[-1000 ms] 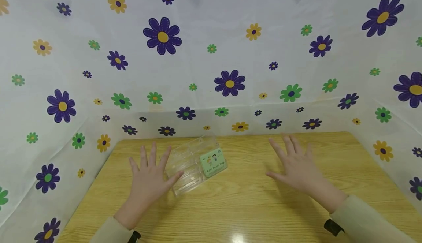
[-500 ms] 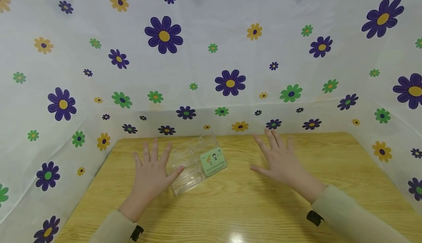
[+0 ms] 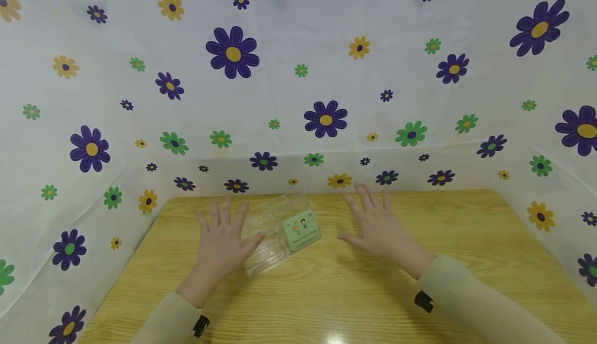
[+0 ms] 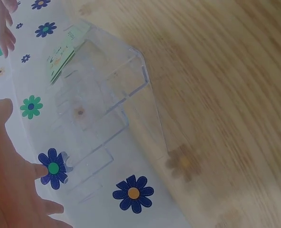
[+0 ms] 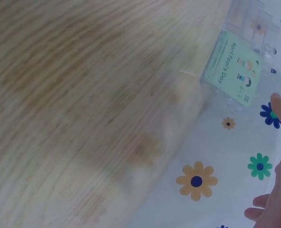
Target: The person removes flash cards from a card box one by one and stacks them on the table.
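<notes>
While both hands hover above the wooden table (image 3: pixel 354 292), nothing is held in either of them. The left hand (image 3: pixel 221 248) is at the lower left of the centre in the head view, with its fingers straight and spread, and its thumb points toward the clear plastic box (image 3: pixel 270 232); the thumb tip is just beside the box edge, but it cannot be told whether it touches. The right hand (image 3: pixel 380 227) is to the right of the centre, also with fingers stretched and spread, palm down, and it is near the box but apart from it. The clear plastic box lies between the two hands, in the middle of the frame, close to the far edge of the table, and it is turned at an angle. A small green card (image 3: pixel 301 230) with printed words and small figures is at the right end of the box; whether it lies on or inside the box cannot be told. In the left wrist view the box (image 4: pixel 102 109) fills the centre and shows several compartments, and the card (image 4: pixel 67 50) is in the upper left. In the right wrist view the card (image 5: pixel 235 66) is in the upper right. A white cloth with flowers (image 3: pixel 298 74) stands behind and beside the table.
</notes>
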Action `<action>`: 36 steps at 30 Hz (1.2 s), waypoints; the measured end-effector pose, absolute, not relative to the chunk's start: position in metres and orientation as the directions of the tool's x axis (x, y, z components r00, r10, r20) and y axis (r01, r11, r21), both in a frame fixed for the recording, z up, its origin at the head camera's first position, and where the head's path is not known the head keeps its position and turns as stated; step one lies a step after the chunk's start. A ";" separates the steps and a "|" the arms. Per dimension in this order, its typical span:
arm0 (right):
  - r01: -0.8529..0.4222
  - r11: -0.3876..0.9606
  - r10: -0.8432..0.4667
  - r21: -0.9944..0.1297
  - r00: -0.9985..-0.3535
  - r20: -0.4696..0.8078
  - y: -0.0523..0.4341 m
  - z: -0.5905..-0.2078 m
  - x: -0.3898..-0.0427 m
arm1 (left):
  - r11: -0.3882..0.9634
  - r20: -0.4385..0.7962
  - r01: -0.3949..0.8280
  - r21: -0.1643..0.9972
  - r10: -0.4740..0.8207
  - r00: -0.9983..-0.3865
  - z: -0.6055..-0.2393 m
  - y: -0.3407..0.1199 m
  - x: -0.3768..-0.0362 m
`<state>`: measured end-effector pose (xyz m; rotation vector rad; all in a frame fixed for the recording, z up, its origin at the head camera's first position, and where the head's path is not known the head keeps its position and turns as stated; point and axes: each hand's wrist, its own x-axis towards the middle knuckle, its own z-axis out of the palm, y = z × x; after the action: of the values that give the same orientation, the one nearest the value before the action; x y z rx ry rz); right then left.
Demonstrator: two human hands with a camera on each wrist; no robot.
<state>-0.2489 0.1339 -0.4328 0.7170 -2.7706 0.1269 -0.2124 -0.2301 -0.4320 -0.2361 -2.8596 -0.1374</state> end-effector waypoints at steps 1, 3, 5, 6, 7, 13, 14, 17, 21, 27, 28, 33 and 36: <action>-0.489 0.872 -0.465 -0.012 -0.837 0.290 0.132 -0.434 -0.250 | 0.981 0.271 0.176 0.076 0.150 -0.951 -0.433 -0.229 -0.213; -0.493 0.870 -0.470 -0.004 -0.831 0.297 0.128 -0.435 -0.253 | 0.980 0.264 0.179 0.082 0.152 -0.953 -0.433 -0.227 -0.214; -0.495 0.869 -0.474 0.009 -0.825 0.307 0.124 -0.435 -0.255 | 0.981 0.255 0.177 0.083 0.150 -0.955 -0.433 -0.225 -0.215; -0.497 0.867 -0.476 0.011 -0.823 0.311 0.122 -0.435 -0.256 | 0.981 0.251 0.174 0.082 0.149 -0.956 -0.433 -0.224 -0.215; -0.499 0.866 -0.477 0.009 -0.822 0.310 0.120 -0.435 -0.257 | 0.982 0.248 0.173 0.081 0.148 -0.957 -0.434 -0.223 -0.215; -0.514 0.858 -0.486 -0.016 -0.820 0.304 0.111 -0.435 -0.263 | 0.982 0.248 0.172 0.073 0.149 -0.957 -0.437 -0.220 -0.218; -0.517 0.856 -0.487 -0.021 -0.818 0.307 0.110 -0.435 -0.264 | 0.982 0.250 0.173 0.072 0.150 -0.957 -0.438 -0.220 -0.219; -0.523 0.852 -0.490 -0.032 -0.816 0.306 0.106 -0.435 -0.267 | 0.982 0.256 0.179 0.066 0.157 -0.954 -0.440 -0.219 -0.221; -0.535 0.844 -0.503 -0.036 -0.813 0.294 0.101 -0.433 -0.269 | 0.981 0.258 0.183 0.064 0.161 -0.953 -0.441 -0.217 -0.222; -0.566 0.822 -0.528 -0.062 -0.799 0.287 0.092 -0.431 -0.274 | 0.980 0.255 0.187 0.072 0.163 -0.953 -0.442 -0.213 -0.224; -0.570 0.819 -0.533 -0.063 -0.796 0.287 0.091 -0.431 -0.275 | 0.979 0.255 0.189 0.076 0.164 -0.953 -0.443 -0.213 -0.224; -0.584 0.810 -0.552 -0.056 -0.792 0.261 0.084 -0.435 -0.281 | 0.977 0.256 0.194 0.089 0.165 -0.952 -0.445 -0.209 -0.225; -0.591 0.805 -0.565 -0.048 -0.790 0.240 0.079 -0.438 -0.285 | 0.977 0.261 0.194 0.084 0.166 -0.951 -0.448 -0.208 -0.225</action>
<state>-0.2848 0.0792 -0.4383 0.9006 -2.7782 0.1773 -0.2251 -0.2079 -0.4480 -0.2656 -2.8694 -0.1587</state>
